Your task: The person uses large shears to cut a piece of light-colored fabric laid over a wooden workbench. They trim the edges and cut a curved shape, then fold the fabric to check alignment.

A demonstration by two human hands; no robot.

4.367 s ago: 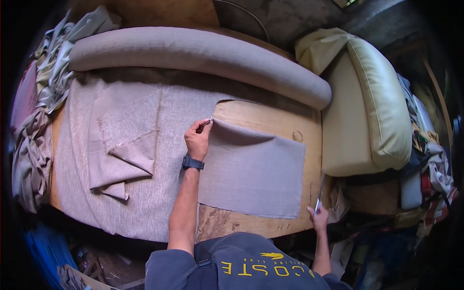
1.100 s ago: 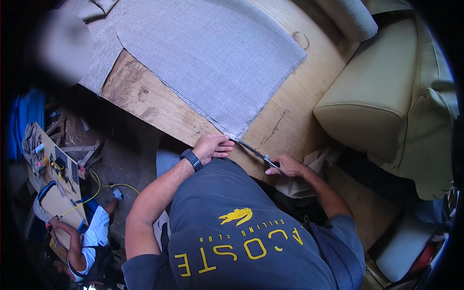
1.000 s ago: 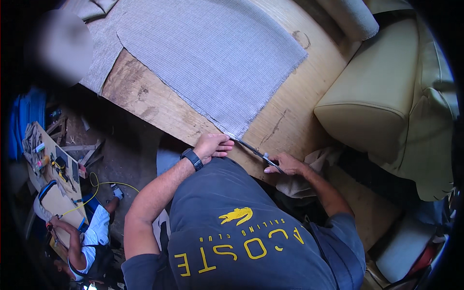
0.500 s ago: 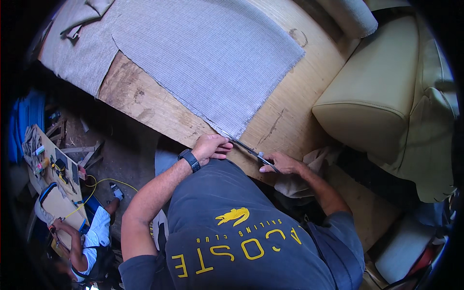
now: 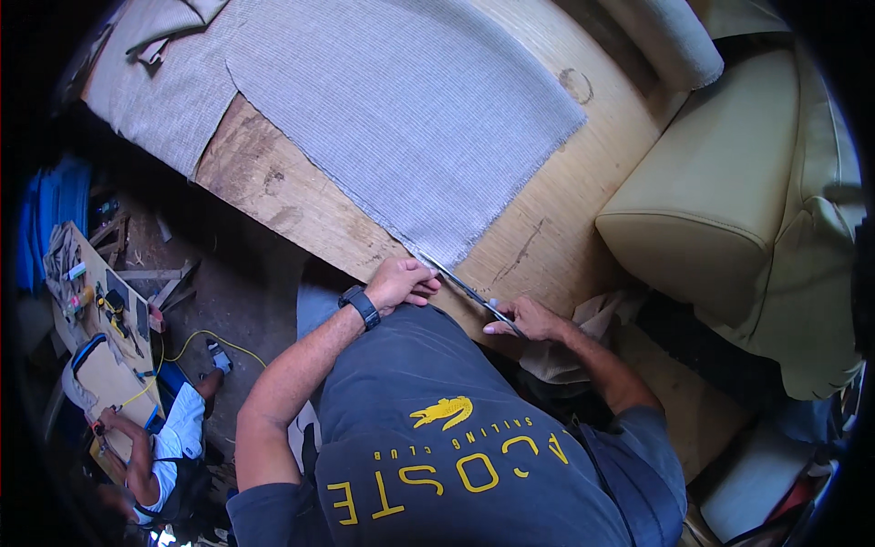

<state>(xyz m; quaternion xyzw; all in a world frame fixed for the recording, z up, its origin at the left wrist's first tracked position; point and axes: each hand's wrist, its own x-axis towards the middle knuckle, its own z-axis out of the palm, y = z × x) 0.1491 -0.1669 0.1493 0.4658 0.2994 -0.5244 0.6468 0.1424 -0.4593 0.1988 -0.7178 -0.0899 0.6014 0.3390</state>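
Note:
A large piece of grey woven fabric (image 5: pixel 410 118) lies flat on the wooden tabletop (image 5: pixel 519 246), its narrow corner toward me. My left hand (image 5: pixel 404 283), with a dark watch on the wrist, is at that corner; its fingers are curled and pinch the fabric's edge. My right hand (image 5: pixel 532 319) grips the handles of a pair of long scissors (image 5: pixel 467 291). The blades point up and left, their tips at the fabric corner beside my left fingertips. My fingers partly hide the scissor handles.
More grey fabric (image 5: pixel 164 118) drapes over the table's far left. A cream upholstered piece (image 5: pixel 702 173) stands at the right, near a fabric roll (image 5: pixel 679 50). At lower left, another person (image 5: pixel 173 447) works beside a bench (image 5: pixel 114 314); a yellow cord (image 5: pixel 214 334) crosses the floor.
The scissor handles and the fingers of my right hand have drawn closer together. My left hand keeps its place at the fabric corner. The whole view has shifted slightly.

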